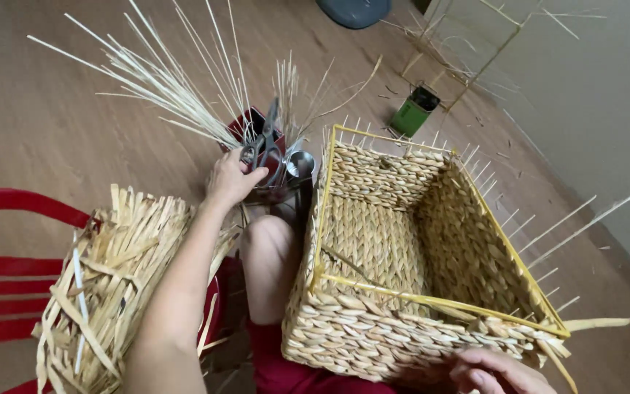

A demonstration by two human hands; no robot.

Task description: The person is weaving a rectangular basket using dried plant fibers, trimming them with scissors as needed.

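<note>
the right hand (494, 371), nearest the camera, rests its grip closed over the near rim of the woven basket (402, 255), which sits tilted on the lap, its yellow wire frame (432, 299) showing. the left hand (231, 179) reaches to the red pot (257, 125) on the floor, fingers closing on the scissors (262, 146) among pale reed sticks (169, 80). the step in hand looks like fetching a cutter; the next move calls for lifting it free without snagging the sticks.
</note>
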